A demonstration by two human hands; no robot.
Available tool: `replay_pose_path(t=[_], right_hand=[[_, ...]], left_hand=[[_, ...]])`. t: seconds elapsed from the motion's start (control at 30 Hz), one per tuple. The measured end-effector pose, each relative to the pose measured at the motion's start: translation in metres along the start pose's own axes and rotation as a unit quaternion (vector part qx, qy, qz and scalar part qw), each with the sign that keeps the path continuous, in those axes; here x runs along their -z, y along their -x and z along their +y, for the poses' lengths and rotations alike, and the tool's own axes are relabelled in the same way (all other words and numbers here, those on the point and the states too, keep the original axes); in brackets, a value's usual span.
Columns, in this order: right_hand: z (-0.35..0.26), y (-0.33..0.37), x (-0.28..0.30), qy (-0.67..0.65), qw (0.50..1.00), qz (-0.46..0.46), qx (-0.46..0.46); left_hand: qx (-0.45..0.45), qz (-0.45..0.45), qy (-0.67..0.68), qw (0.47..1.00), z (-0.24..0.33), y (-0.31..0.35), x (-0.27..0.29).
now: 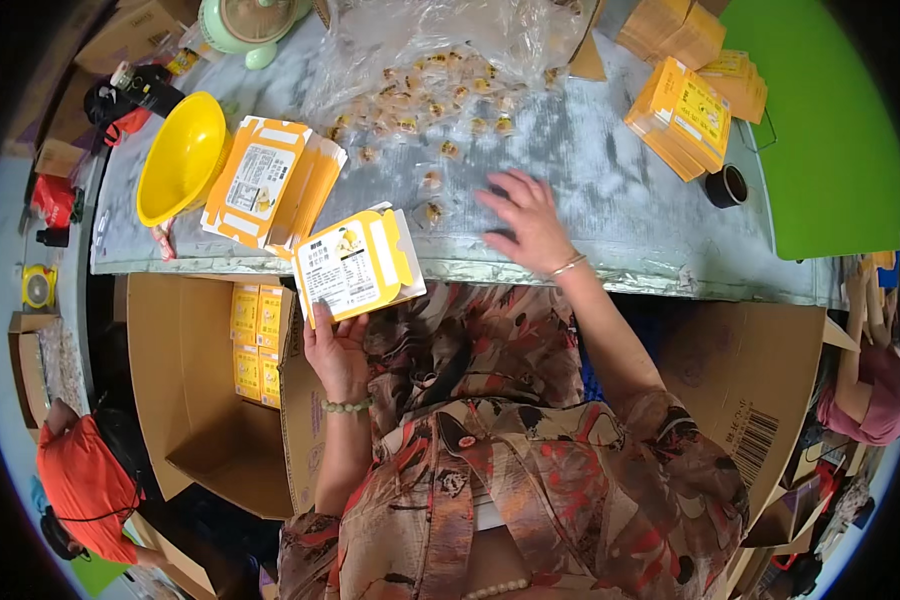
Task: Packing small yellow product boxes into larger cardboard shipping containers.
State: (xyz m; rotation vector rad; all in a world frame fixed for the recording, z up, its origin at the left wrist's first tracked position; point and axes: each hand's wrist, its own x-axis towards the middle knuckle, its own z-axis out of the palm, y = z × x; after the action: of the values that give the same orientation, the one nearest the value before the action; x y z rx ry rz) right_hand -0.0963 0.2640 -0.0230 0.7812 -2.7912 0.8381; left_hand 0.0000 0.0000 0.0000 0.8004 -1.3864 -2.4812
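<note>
From above, the left hand (336,350) is holding a yellow box (358,265) up by its lower edge, fingers curled around it, just at the near edge of the table (610,190). The box is sitting above that hand, its open flap pointing right. The right hand (528,222) is lying flat on the table with fingers spread and nothing in its grasp, reaching toward the wrapped candies (430,95) scattered just beyond its fingertips. A stack of flat boxes (270,185) is lying left of the held box, beside a yellow funnel (180,155). Below the table, an open carton (195,400) is holding packed boxes.
</note>
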Motion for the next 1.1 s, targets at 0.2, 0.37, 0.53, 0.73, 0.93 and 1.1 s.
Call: replay_pose_path(t=[0.2,0.37,0.53,0.73,0.93,1.1], right_hand=[[-0.030,-0.032,-0.017,0.097,0.991,0.004,0.089],[-0.009,-0.001,0.019,0.039,0.996,-0.017,0.079],[0.035,0.023,0.041,-0.156,0.966,0.167,-0.117],[-0.001,0.008,-0.013,-0.100,0.961,0.160,-0.202],[-0.055,-0.010,-0.026,-0.740,0.570,0.274,-0.231],[-0.066,-0.017,-0.021,-0.791,0.575,0.173,-0.120]], left_hand=[[-0.020,0.010,-0.016,1.000,0.001,0.003,-0.011],[-0.015,-0.009,-0.039,0.999,-0.004,0.001,-0.017],[-0.008,-0.039,-0.081,0.996,-0.016,-0.006,-0.041],[-0.027,-0.073,-0.111,0.991,-0.034,-0.011,-0.070],[-0.016,-0.072,-0.081,0.994,-0.039,-0.004,-0.071],[0.052,-0.046,0.021,0.997,-0.027,-0.002,-0.040]])
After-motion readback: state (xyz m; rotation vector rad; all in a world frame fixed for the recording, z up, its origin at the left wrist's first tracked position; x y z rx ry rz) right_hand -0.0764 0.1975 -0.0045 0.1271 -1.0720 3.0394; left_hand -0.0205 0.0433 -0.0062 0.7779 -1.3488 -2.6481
